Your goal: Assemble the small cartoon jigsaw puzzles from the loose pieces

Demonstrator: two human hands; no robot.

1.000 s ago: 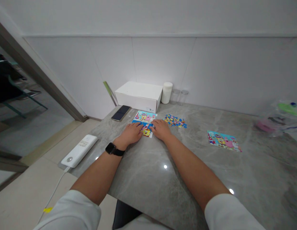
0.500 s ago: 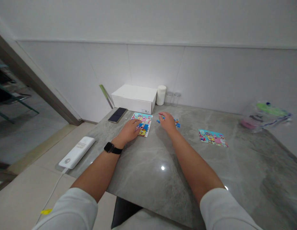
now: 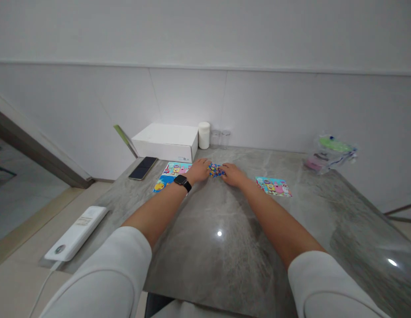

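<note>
- Puzzle pieces heaped mid-table, far side; my hands flank them, probably to keep the heap together.
- Left hand at left edge, right hand at right edge, fingers bent; can't tell if either grips a piece.
- Picture card flat on the right, apart from pieces, likely for easy viewing.
- Blue board left, partly behind my watch.

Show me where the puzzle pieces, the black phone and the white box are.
Puzzle pieces [image 3: 216, 170], head view, middle of the pile.
Black phone [image 3: 143, 168], head view, middle of its screen.
White box [image 3: 167, 134], head view, its top face.
</note>
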